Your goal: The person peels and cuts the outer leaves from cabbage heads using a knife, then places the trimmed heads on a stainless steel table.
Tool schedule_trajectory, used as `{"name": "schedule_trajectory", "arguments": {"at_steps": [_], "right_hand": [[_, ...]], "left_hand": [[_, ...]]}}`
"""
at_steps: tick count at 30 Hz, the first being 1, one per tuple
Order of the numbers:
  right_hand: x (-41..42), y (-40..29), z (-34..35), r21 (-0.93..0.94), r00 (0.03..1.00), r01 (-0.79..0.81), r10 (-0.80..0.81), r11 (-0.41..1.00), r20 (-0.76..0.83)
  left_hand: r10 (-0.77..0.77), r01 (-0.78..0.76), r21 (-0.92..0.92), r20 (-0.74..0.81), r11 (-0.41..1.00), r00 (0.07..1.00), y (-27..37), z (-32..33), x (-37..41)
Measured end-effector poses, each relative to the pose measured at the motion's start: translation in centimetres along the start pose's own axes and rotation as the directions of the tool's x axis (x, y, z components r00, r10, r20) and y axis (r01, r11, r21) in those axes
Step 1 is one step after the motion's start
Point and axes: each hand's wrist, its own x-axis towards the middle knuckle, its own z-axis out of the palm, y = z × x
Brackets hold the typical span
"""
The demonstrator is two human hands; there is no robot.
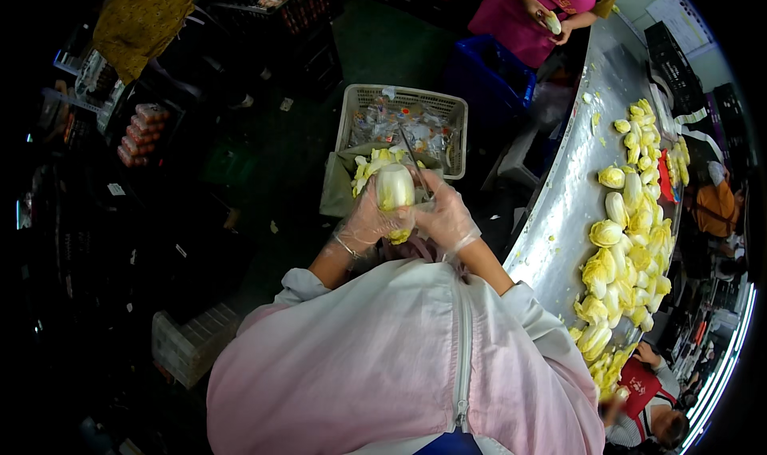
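Note:
A small napa cabbage (pixel 395 188), white at its base and yellow at its leafy end, is held in front of my chest. My left hand (pixel 363 218), in a thin clear plastic glove, wraps its left side. On the other side my gloved right hand (pixel 446 209) grips a knife (pixel 412 154) whose thin blade points away from me. Fingers of that hand also seem to touch the cabbage; the knife's handle is mostly hidden in the palm. Beneath the hands, yellow leaf trimmings (pixel 373 162) lie in a greenish-grey bin (pixel 337 185).
A pale plastic basket (pixel 463 131) with clear wrappers stands beyond the bin. To the right runs a metal table (pixel 548 215) bearing many napa cabbages (pixel 629 257). A person in a pink apron (pixel 509 11) holds a cabbage beside a blue bin (pixel 527 86). Another person in red (pixel 638 386) is at lower right.

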Motion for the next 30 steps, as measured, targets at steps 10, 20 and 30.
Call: {"name": "schedule_trajectory", "arguments": {"at_steps": [10, 20, 30], "right_hand": [[-0.9, -0.3, 0.6, -0.007, 0.999, -0.023, 0.022, 1.0, -0.043], [0.3, 2.2, -0.7, 0.145, 0.968, -0.104, 0.133, 0.984, -0.212], [0.7, -0.5, -0.3, -0.065, 1.0, -0.008, 0.008, 0.998, -0.002]], "left_hand": [[-0.169, 0.146, 0.169, 0.134, 0.975, 0.976, 3.7, -1.4, 0.1], [-0.268, 0.237, -0.524, 0.017, 0.818, 0.963, 2.1, -3.1, -0.5], [-0.219, 0.216, -0.675, 0.082, 0.705, 0.972, 3.7, -1.9, 0.2]]}}
